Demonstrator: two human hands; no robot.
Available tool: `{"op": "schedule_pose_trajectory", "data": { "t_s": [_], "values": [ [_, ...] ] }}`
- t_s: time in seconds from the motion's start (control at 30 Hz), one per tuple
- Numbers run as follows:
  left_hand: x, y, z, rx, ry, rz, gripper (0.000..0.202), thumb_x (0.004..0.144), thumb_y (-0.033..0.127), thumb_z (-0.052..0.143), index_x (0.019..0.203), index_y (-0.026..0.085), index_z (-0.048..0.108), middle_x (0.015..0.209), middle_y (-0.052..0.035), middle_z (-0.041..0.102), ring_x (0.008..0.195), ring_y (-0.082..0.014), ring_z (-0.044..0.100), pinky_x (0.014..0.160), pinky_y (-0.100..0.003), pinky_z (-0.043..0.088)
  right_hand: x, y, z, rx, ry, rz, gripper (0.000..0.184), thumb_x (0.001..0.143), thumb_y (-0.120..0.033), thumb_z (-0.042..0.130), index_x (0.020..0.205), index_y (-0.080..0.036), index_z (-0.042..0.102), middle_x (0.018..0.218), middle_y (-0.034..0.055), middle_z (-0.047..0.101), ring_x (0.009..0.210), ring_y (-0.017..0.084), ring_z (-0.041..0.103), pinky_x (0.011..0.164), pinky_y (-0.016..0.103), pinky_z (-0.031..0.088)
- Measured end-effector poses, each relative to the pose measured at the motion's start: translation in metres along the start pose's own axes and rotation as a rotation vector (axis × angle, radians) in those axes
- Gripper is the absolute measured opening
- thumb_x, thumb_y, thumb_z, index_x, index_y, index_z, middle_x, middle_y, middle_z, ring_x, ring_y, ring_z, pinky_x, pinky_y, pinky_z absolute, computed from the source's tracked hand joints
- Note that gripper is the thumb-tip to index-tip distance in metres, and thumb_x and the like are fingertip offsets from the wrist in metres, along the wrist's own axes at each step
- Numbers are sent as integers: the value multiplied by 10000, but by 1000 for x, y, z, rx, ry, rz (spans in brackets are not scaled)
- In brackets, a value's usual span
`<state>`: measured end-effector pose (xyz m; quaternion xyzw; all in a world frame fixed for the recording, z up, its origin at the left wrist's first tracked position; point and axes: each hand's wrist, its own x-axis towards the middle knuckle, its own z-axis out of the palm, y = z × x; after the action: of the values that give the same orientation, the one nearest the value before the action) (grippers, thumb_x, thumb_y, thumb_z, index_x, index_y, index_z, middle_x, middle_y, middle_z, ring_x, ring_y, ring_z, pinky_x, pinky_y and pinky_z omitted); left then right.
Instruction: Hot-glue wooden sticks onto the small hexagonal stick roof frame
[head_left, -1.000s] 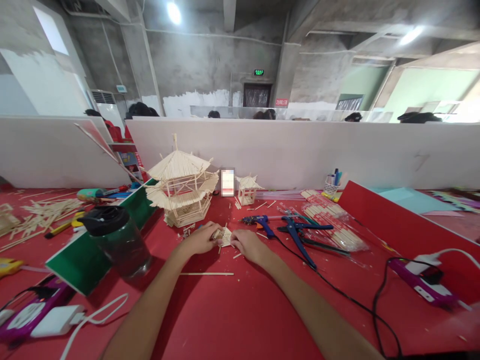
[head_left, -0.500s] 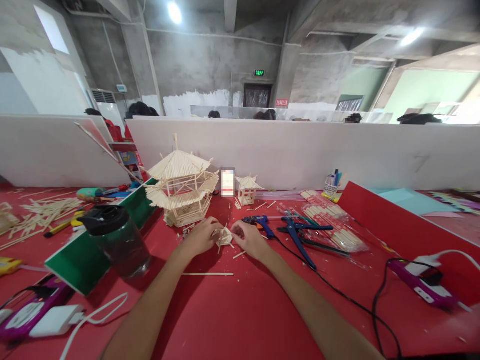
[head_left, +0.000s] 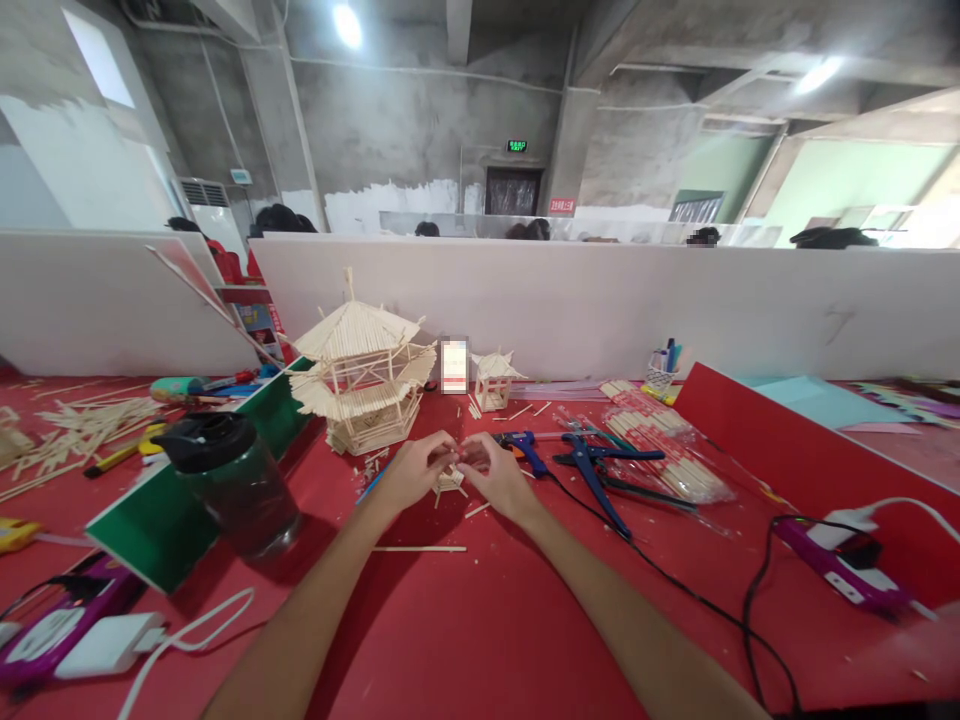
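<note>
Head view: left hand [head_left: 417, 474] and right hand [head_left: 498, 478] are half-curled, nearly meeting; whether either pinches anything, I cannot tell. Just below them, toward six o'clock, the small pale stick frame [head_left: 450, 482] shows partly hidden, sticks jutting outward. Forearms [head_left: 319, 600] reach in from seven and five o'clock.
</note>
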<state>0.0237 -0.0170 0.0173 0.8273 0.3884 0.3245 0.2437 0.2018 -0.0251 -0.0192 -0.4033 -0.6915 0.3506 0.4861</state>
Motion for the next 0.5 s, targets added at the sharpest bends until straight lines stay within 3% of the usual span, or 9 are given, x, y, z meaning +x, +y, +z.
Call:
{"op": "schedule_pose_trajectory", "data": {
  "t_s": [0.13,0.27,0.5],
  "values": [
    [2,0,0,-29,70,21,267,914,389,522,846,180,674,795,-15,680,758,-164,615,722,-261,455,0,7,4,83,-10,62,190,767,-283,645,918,-198,566,885,37,700,839,182,675,723,283,517],
    [4,-3,-5,80,110,15,288,905,400,535,840,188,720,848,-38,682,825,-180,613,782,-289,454,1,8,1,17,-20,2,106,797,-274,605,827,-178,639,808,32,702,763,174,658,728,287,501],
    [2,-15,-14,257,-129,-75,244,858,394,594,791,194,716,841,-42,669,765,-178,608,710,-282,423,0,8,-4,-247,-99,-47,90,821,-206,645,798,-174,725,796,37,718,737,167,636,691,253,453]
  ]
}}
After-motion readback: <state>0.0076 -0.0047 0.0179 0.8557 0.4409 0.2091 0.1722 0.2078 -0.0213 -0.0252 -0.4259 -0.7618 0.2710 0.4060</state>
